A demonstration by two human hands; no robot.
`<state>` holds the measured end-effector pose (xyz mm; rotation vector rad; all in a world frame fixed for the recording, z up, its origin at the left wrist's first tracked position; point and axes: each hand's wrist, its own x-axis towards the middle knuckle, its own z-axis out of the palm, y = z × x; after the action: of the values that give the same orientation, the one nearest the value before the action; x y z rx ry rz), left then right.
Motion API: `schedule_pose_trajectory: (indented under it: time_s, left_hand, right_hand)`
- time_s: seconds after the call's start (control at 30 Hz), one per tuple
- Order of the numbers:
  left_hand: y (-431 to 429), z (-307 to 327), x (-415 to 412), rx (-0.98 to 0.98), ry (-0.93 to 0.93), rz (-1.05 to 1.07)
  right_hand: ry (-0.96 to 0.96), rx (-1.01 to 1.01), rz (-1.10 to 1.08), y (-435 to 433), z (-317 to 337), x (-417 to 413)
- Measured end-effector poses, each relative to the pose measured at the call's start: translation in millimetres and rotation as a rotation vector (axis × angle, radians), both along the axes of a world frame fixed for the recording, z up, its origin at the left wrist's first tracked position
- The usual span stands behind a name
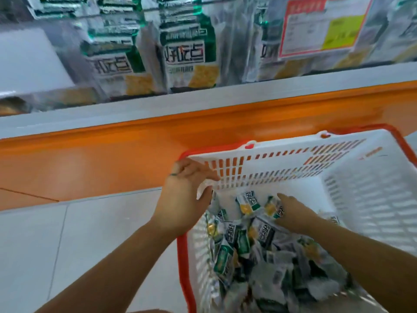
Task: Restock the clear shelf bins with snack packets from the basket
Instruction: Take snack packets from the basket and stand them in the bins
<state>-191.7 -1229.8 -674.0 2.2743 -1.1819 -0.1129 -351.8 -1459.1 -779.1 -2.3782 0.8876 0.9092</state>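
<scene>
A white slotted basket (365, 199) with a red rim sits low at the right, holding several small green, white and yellow snack packets (250, 242). My left hand (185, 195) grips the basket's near left corner, thumb inside the wall. My right hand (293, 213) reaches into the basket with fingers curled on packets near the far wall. Above, the clear shelf bin (158, 64) shows larger packets of the same brand behind its front.
An orange shelf band (112, 154) with a grey ledge above it runs across the middle. A red-framed price label (320, 26) hangs on the bin front at upper right. Pale floor tiles (67, 245) lie at the lower left.
</scene>
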Motion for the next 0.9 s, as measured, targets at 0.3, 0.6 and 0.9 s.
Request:
schedule_pose_trajectory:
  time_s: [0.3, 0.6, 0.9]
  left_hand:
    - [0.2, -2.5, -0.9, 0.022, 0.011, 0.004]
    - [0.2, 43.8, -4.7, 0.344, 0.122, -0.008]
    - [19.3, 183.8, -14.6, -0.117, 0.644, -0.111]
  right_hand:
    - [-0.087, -0.258, 0.154, -3.9, 2.1, -4.2]
    - [-0.365, 0.05, 0.249, -0.4, 149.5, 19.7]
    - [-0.624, 0.019, 0.606, 72.7, 328.4, 42.9]
